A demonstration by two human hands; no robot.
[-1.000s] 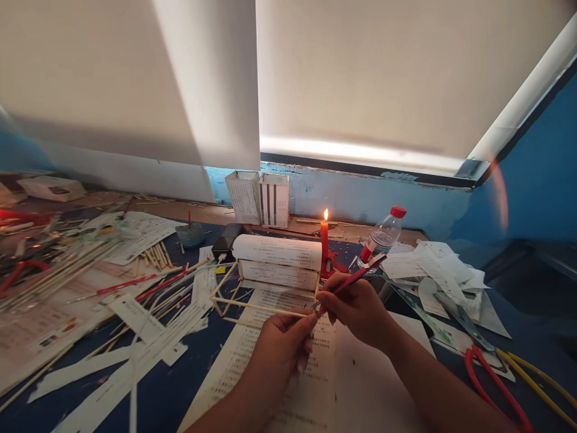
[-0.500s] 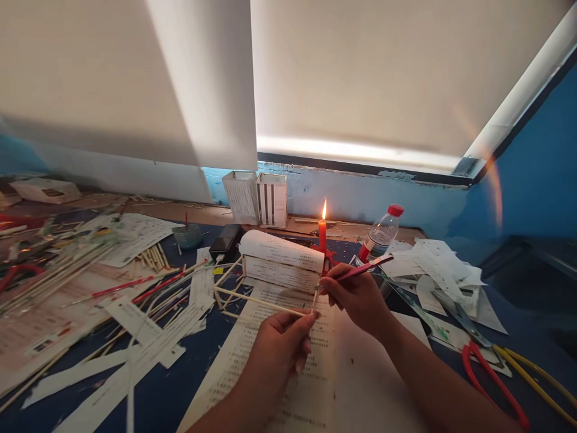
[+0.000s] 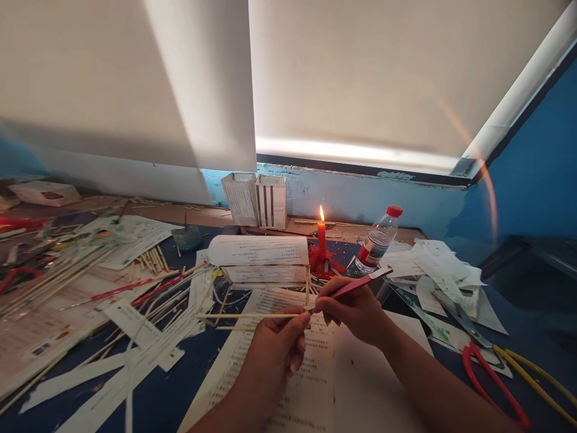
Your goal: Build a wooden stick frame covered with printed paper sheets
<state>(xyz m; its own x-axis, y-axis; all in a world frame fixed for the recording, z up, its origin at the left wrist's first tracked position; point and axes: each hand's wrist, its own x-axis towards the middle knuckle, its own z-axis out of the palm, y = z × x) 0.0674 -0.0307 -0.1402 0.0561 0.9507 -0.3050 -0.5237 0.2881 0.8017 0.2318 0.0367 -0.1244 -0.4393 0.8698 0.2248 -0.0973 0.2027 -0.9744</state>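
My left hand (image 3: 283, 337) pinches the near right corner of a frame of thin wooden sticks (image 3: 252, 315). Printed paper (image 3: 261, 249) covers the frame's far side and curls over at its top. My right hand (image 3: 349, 304) grips a slim pink-handled tool (image 3: 358, 284) like a pen, its pale, slanted rear end pointing up and right. Its fingertips meet the left hand's at the frame's corner; the tool's working tip is hidden there. Below both hands lies a printed sheet (image 3: 270, 373). Behind the frame burns a red candle (image 3: 321, 236) standing in melted wax.
Right of the candle stands a plastic bottle (image 3: 376, 240), with paper scraps (image 3: 433, 264) beyond. Red-handled scissors (image 3: 489, 376) lie at the right. Sticks and paper strips (image 3: 148, 337) cover the left side. Two paper-covered boxes (image 3: 271, 201) stand by the wall.
The stick frame has shifted left and tilted toward me, lowering its papered side. My right hand has moved down with the pink-handled tool to meet my left fingertips.
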